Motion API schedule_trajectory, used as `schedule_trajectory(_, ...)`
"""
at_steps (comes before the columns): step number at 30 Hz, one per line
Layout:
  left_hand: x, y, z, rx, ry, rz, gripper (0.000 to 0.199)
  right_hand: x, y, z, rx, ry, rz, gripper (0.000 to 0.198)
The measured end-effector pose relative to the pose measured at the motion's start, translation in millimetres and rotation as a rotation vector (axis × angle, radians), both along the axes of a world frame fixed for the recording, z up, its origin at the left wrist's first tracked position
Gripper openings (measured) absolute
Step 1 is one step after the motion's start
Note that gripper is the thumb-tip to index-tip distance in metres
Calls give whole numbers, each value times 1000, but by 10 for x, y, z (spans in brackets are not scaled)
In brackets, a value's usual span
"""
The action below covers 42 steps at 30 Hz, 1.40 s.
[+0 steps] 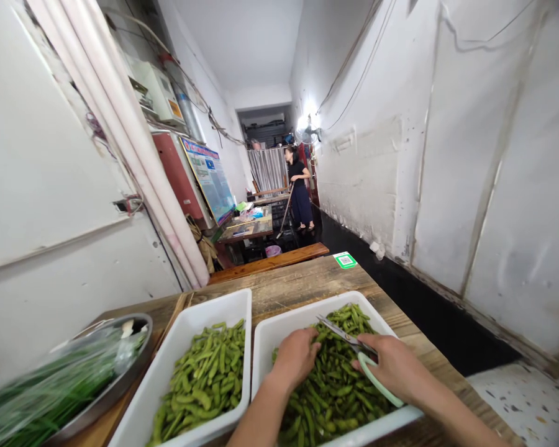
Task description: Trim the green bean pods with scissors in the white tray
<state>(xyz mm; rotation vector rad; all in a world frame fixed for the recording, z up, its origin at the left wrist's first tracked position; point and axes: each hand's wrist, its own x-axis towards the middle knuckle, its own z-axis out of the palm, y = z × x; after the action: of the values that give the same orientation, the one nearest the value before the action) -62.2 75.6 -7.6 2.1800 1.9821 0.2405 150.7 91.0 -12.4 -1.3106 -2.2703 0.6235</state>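
We see bright metal blades and smooth plastic handles on the scissors, smooth plastic tubs, a tabletop of matt, rough-looking wood, a shiny metal bowl, a glossy clear plastic bag and a cloth curtain.

Scissors: metal blades, pale green handles. Gripped in the right hand. The blades extend from the fingers toward the far left, above the pods; the tips lie beyond the left fingertips. One handle loop runs below the right palm.

Green pods: short, plump, loosely piled in mixed directions. Located beneath and between both hands; lighter green beyond the hands, darker nearer the wearer. The left hand rests its fingers among them.

White tub: rectangular, rimmed, upright, containing the pods; its left wall stands left of the left hand.
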Motion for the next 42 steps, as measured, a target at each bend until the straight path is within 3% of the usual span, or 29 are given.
schedule_trajectory(42, 3, -28, -42, -30, 15, 0, 33, 16, 18, -45, 3, 33, 29, 23)
